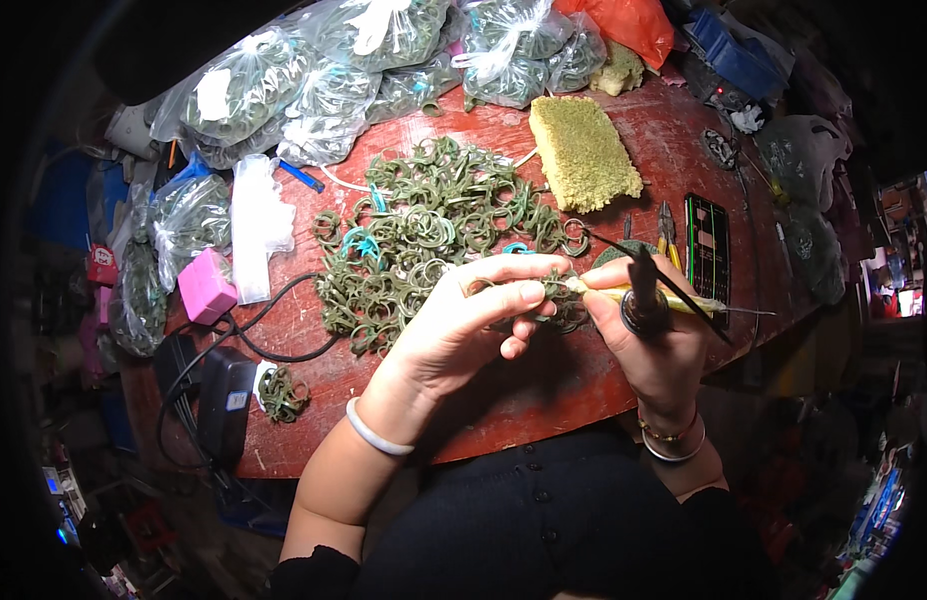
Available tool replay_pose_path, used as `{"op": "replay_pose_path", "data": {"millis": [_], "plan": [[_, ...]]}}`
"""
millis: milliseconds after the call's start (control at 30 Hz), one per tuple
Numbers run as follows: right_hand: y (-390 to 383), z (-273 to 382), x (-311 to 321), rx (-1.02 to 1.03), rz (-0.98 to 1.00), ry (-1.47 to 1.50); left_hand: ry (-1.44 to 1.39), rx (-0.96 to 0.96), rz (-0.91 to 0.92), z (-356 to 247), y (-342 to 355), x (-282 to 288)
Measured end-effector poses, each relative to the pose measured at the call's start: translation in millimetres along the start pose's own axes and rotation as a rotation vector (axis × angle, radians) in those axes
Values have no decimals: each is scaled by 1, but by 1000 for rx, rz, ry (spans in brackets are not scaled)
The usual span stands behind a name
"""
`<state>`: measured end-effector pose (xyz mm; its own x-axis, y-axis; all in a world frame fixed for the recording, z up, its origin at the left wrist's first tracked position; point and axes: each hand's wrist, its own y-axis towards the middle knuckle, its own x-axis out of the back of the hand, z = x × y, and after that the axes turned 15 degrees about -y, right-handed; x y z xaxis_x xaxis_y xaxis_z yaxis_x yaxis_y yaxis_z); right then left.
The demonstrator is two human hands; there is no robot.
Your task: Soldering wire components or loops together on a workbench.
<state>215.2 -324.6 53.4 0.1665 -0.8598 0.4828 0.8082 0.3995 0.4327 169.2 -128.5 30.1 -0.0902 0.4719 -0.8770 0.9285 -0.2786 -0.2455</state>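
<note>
My left hand [464, 308] is closed, thumb and fingertips pinching a small dark green ring-shaped piece [560, 290]. Against that piece rests the pale tip of a slim yellow pen-like tool [689, 302], which my right hand [656, 350] grips; a thin wire-like end sticks out of it to the right. A black cylinder [644, 295] with a dark cord-like strip partly hides the right fingers, and I cannot tell whether it is held. Just beyond my hands spreads a heap of similar green rings [424, 215], with a few turquoise bits among them.
A yellow-green sponge [584, 155], pliers [667, 235] and a phone [707, 250] lie at the far right on the red table [354, 420]. Filled plastic bags [314, 95] line the back. At left are a pink block [207, 287], a black box [227, 390] and cables.
</note>
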Motion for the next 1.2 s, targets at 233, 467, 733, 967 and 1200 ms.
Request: {"op": "replay_pose_path", "data": {"millis": [233,467,733,967,1200], "plan": [[1,-13,-3,79,-13,117,-18,227,75,2,-2,2],[-4,-6,2,-106,-54,295,14,114,-33,1,0,0],[-2,-7,-1,-130,15,395,66,227,68,1,-3,1],[-5,-6,6,-128,40,405,19,118,25,0,-2,2],[-4,-7,4,-105,87,283,7,130,-7,2,-1,4]]}}
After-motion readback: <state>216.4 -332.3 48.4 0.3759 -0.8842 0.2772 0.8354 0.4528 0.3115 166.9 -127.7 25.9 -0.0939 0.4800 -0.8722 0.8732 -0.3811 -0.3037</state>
